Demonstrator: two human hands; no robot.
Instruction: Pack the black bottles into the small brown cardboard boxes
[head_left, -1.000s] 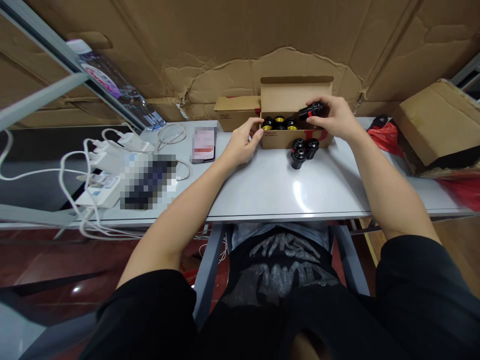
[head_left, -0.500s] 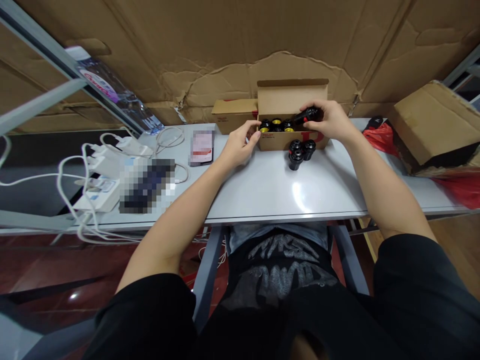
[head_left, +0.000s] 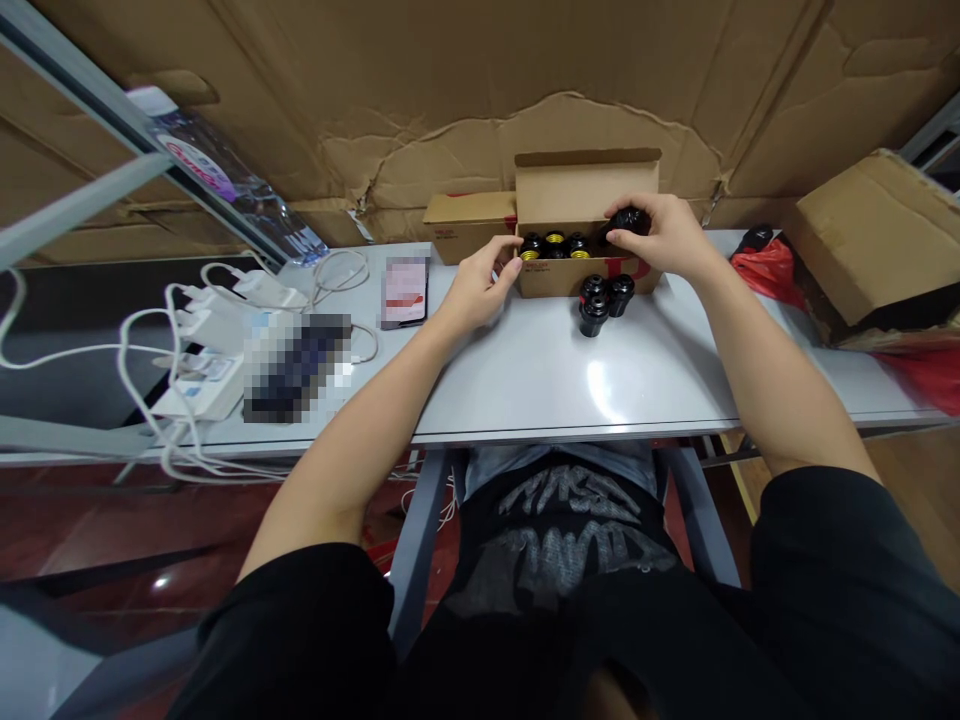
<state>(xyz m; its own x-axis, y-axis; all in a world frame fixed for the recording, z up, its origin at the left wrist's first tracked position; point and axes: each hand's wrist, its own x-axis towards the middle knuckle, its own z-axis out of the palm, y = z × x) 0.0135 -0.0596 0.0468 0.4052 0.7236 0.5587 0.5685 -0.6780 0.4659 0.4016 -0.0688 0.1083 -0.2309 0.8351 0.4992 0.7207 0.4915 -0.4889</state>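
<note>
An open cardboard box [head_left: 559,283] stands toward the back of the table with its lid flap up. Inside sit several black cylindrical parts, some with a yellow threaded ring [head_left: 554,238]. My left hand [head_left: 480,285] is at the box's left end, thumb and forefinger closed about its front corner. Over the right end of the box, my right hand [head_left: 664,235] grips a shiny black cylindrical part [head_left: 630,220] from above; its lower portion is partly hidden by the fingers. In front of the box, three more black cylindrical parts [head_left: 594,314] stand upright in a cluster.
Left of the box is a second cardboard box [head_left: 472,212]. A phone [head_left: 405,292], a blurred-out dark object [head_left: 296,370] and white power strips [head_left: 202,380] with cables lie to the left. A water bottle [head_left: 232,180] leans behind. At right are a larger carton [head_left: 877,235] and red plastic [head_left: 769,270].
My right hand has turned the black cylindrical part from a slant toward upright, over the box's right end. My left hand stays at the box's left corner.
</note>
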